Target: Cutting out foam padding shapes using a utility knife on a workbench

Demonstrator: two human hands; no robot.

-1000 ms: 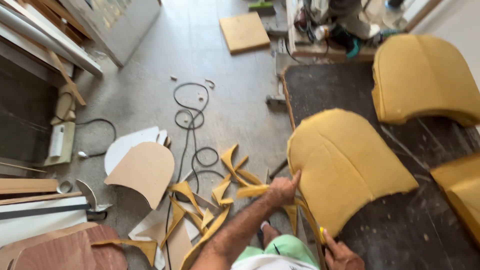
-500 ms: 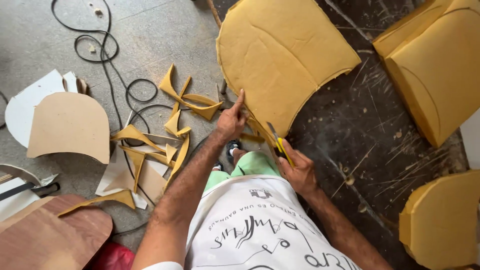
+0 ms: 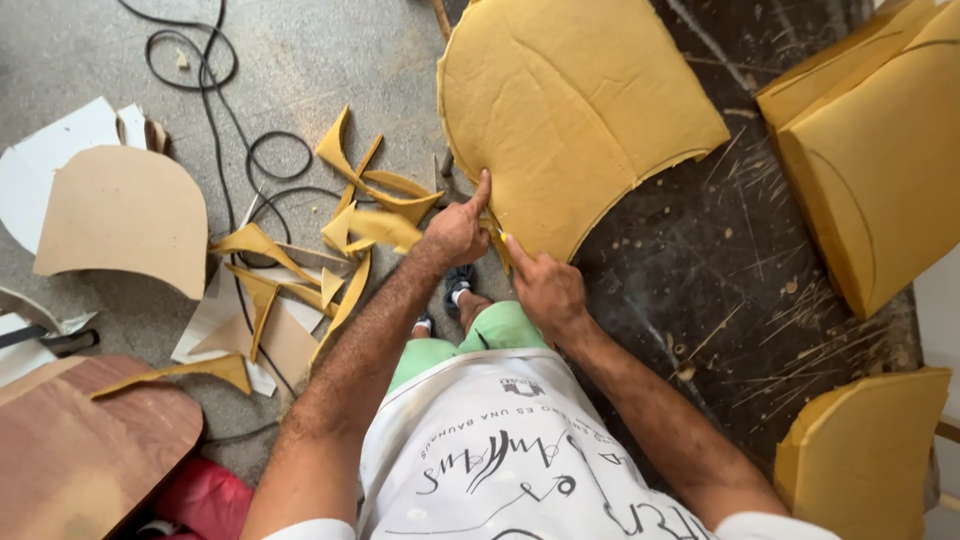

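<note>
Since half a second earlier we noted both hands closer together, left hand (image 3: 455,232) fingers pressing foam sheet (image 3: 575,115) edge, right hand (image 3: 545,290) closed, contents indiscernible, foam offcuts (image 3: 370,225) beside.

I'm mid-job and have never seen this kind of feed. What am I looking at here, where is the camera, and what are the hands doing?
The camera sits on a person's head, looking down over their chest. Both bare hands meet at the near edge of a large yellow foam sheet lying on a dark worktable. The left hand points a finger onto the foam edge; the right hand pinches it beside the left, with a thin yellow thing between them, too small to identify. Foam scraps, a black cable and a cardboard template lie on the floor.
</note>
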